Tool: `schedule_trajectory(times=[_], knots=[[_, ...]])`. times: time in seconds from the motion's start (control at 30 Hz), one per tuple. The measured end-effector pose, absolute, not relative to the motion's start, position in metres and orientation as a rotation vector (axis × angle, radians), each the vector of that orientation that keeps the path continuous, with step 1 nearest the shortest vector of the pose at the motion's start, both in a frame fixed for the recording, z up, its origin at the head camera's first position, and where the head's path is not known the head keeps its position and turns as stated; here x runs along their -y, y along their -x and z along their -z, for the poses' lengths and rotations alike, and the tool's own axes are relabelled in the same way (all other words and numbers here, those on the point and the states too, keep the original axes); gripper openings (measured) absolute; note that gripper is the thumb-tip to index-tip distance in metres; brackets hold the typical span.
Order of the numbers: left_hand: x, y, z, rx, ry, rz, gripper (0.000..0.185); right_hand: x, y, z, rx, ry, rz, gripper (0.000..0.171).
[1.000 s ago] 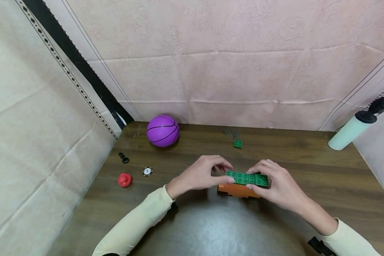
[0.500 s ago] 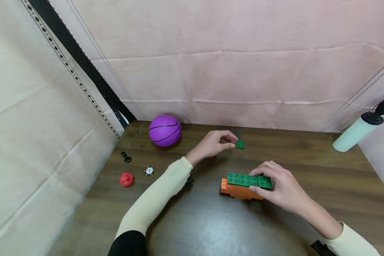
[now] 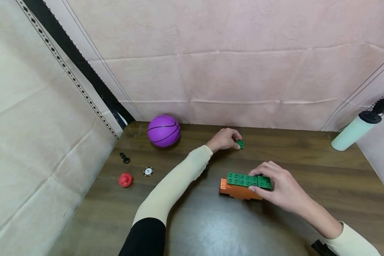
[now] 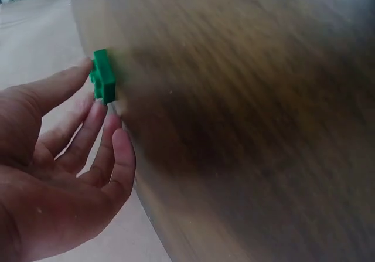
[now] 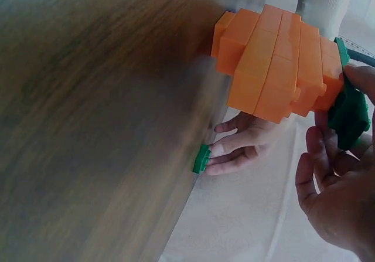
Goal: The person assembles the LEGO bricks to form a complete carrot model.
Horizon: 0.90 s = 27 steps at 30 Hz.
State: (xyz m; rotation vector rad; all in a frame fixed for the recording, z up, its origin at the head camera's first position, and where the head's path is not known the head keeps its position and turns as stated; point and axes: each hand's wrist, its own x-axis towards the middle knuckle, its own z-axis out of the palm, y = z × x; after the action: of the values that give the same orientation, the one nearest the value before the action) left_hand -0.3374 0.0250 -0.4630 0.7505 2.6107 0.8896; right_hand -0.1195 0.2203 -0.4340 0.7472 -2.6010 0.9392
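In the head view my left hand (image 3: 225, 139) reaches to the back of the table, thumb and fingers at a small green toy brick (image 3: 240, 143). In the left wrist view the thumb lies at one end of this brick (image 4: 104, 76) and the fingertips at the other, pinching it. My right hand (image 3: 280, 183) grips the right end of a green brick layer (image 3: 243, 179), thumb in front and fingers behind. Under that layer is a stepped build of orange bricks (image 3: 238, 191), which narrows downward in the right wrist view.
A purple ball (image 3: 164, 131) sits at the back left. Nearer the left edge are a red knob-shaped piece (image 3: 125, 180), a poker chip (image 3: 148, 171) and small black pieces (image 3: 125, 159). A mint bottle (image 3: 355, 131) with a black lid stands at the back right.
My left hand has left the green layer, moved away to the back of the table and closed its fingertips on the small green brick. The right hand keeps its hold on the build.
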Motion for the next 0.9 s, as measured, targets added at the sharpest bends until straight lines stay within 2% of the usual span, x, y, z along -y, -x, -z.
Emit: schedule_trajectory(times=[0.57,0.9], knots=[[-0.019,0.323,0.469,-2.771,-0.768,-0.645,0.022,-0.222,0.117,0.43,2.648,-0.738,-0.9,0.035],[0.031,0.287,0.444,-2.69,-0.935,-0.828,0.027,-0.218,0.115,0.425,2.646,-0.731,-0.856,0.039]])
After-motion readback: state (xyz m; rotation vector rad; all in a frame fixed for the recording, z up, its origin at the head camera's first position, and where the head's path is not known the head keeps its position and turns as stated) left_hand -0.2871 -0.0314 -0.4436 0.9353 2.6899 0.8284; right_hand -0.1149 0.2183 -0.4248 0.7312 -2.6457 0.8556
